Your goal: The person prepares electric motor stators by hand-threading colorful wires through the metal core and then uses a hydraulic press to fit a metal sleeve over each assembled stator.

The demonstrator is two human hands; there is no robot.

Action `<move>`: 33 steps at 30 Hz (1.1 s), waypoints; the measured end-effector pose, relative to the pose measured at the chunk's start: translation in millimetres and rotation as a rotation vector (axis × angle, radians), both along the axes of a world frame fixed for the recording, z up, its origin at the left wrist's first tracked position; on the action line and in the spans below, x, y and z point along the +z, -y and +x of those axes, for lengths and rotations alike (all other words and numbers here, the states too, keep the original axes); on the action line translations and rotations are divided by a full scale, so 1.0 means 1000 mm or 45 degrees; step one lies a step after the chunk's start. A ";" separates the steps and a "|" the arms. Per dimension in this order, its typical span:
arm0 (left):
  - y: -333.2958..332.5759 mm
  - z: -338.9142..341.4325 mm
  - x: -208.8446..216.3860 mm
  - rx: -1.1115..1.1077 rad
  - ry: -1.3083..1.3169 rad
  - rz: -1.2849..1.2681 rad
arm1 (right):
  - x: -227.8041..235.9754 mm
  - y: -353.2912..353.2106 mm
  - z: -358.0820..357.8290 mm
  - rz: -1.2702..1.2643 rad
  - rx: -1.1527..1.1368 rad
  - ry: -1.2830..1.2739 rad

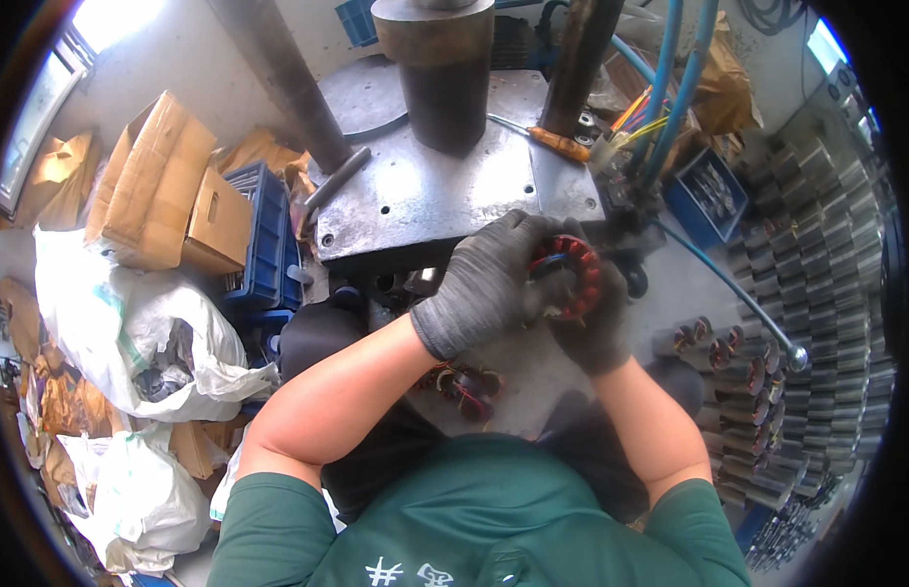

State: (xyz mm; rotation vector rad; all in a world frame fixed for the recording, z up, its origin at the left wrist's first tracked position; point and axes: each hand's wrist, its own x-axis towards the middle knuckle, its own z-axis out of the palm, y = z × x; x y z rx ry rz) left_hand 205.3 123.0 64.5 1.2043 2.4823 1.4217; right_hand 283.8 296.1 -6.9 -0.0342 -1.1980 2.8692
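In front of the press, a ring-shaped motor stator with dark red coil windings (587, 282) is held up between my gloved hands. My left hand (484, 279), in a grey knit glove, closes round its left side. From the right and below, my right hand (598, 328) grips the ring in a darker-looking glove, its fingers partly hidden behind the windings. Below my hands, between my knees, several more wound stators (466, 389) lie on the floor.
The steel press bed (444, 201) carries a metal bar (339, 178) and a wooden-handled screwdriver (560, 144) under the ram (443, 88). A ball-ended lever (738, 293) juts out at right, near stacked metal cylinders (816, 254). Cardboard boxes (151, 186), blue crates (264, 235) and white sacks (112, 323) stand left.
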 end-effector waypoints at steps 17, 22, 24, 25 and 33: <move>0.009 -0.007 -0.015 -0.131 1.300 0.777 | 0.037 -0.006 0.001 0.220 -0.044 0.012; 0.006 -0.008 -0.029 -0.276 1.680 1.038 | 0.023 -0.001 0.006 1.054 -0.348 -0.231; 0.003 -0.007 -0.030 -0.283 1.684 1.039 | 0.021 0.007 0.004 1.720 -0.560 -0.461; 0.003 -0.006 -0.031 -0.288 1.687 1.048 | 0.027 0.011 0.004 1.791 -0.634 -0.459; -0.004 0.003 -0.040 -0.319 1.766 1.056 | 0.030 0.009 -0.003 1.817 -0.895 -0.596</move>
